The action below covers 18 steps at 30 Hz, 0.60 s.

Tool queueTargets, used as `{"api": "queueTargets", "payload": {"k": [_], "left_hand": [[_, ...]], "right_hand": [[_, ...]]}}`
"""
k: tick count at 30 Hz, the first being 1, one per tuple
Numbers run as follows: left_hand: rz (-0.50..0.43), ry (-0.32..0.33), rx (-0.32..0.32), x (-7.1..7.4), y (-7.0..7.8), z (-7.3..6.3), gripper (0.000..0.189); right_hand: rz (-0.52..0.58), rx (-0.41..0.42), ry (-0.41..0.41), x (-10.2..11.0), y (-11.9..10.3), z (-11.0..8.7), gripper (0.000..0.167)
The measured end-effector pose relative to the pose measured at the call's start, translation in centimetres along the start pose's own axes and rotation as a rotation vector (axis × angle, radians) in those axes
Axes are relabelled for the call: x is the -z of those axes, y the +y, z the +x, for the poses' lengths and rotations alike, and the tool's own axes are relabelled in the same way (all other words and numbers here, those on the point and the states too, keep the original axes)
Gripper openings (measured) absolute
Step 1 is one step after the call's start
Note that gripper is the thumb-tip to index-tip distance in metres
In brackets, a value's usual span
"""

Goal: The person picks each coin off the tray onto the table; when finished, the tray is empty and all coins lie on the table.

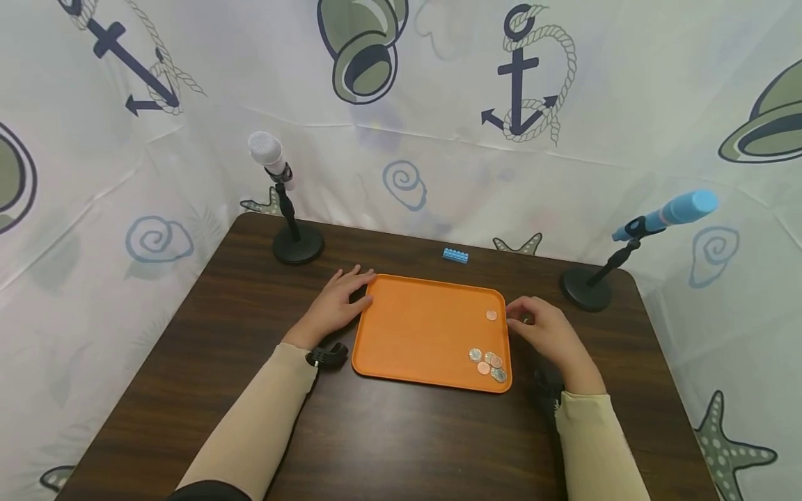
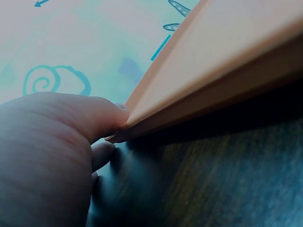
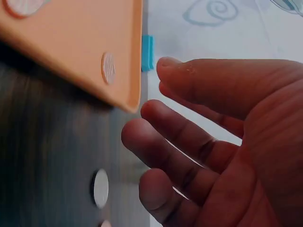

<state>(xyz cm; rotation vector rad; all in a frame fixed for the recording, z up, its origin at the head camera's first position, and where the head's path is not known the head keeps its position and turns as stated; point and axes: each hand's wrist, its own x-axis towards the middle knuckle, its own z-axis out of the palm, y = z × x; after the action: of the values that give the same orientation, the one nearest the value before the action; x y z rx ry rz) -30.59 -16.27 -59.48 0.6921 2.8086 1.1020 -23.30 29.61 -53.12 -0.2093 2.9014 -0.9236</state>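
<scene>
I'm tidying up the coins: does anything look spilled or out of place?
Possibly: the right wrist view shows one coin lying on the table, outside the orange tray, with what seems another cut off below it. That looks odd because the other coins lie in the tray.

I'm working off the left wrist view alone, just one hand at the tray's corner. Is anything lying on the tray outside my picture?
Observer: Yes. The head view shows several coins on the tray, most of them clustered at its near right corner.
Operator: Good. Any that ended up off the tray?
Observer: At least one: the right wrist view shows a loose coin on the table, near the right hand.
</scene>
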Motion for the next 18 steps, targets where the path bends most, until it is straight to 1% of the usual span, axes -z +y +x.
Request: {"api": "queueTargets", "payload": {"k": [4,9,14,18], "left_hand": [[-0.01,-0.001,-0.002,0.1,0.0,-0.1,0.06],[0.007,0.0,0.004,0.1,-0.2,-0.1,0.061],[0.005,0.003,-0.003,0.0,-0.2,0.1,0.06],[-0.007,0.01,-0.006,0.0,-0.1,0.0,0.06]], "right_hand": [[-0.008,0.004,-0.001,-1.1,-0.8,1.1,0.028],[-0.036,-0.029,-0.012,-2.5,-1.1,1.9,0.03],[-0.065,-0.06,0.002,-3.3,-1.2,2.3,0.027],[-0.078,-0.128,-0.025,-3.7,-1.6,2.7,0.021]]}}
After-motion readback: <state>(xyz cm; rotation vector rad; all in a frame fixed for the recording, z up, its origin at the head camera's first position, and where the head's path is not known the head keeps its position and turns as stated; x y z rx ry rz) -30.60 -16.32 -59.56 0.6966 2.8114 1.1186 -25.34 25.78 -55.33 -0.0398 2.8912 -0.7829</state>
